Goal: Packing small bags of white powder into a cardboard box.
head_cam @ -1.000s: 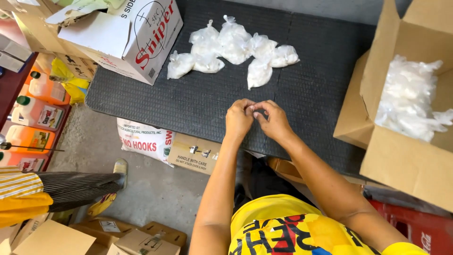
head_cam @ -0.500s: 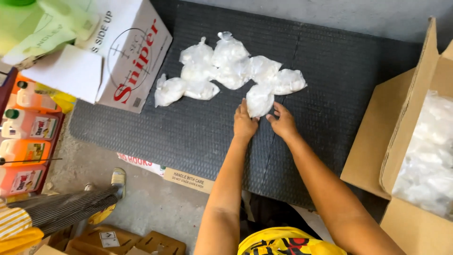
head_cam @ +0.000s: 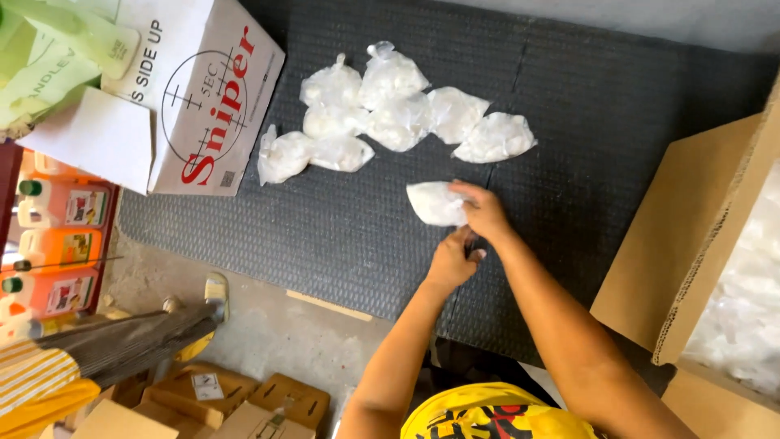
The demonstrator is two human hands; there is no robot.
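Note:
A small clear plastic bag (head_cam: 432, 203) of white stuff lies on the black ribbed mat (head_cam: 585, 122). My right hand (head_cam: 485, 213) rests on its right end and grips it. My left hand (head_cam: 452, 262) is just below, fingers curled close to the right hand; whether it touches the bag is hidden. Beyond, a cluster of several similar knotted bags (head_cam: 390, 110) lies on the mat, apart from the held one.
A white printed carton (head_cam: 203, 97) stands at the mat's left end. An open brown cardboard box (head_cam: 691, 244) with more clear bags (head_cam: 743, 309) is at the right. Orange bottles (head_cam: 57, 244), a broom (head_cam: 114, 345) and flat cartons (head_cam: 244, 398) lie on the floor at left.
Both hands came back from the bag cluster toward me and to the right. One bag now lies apart from the pile under my right hand.

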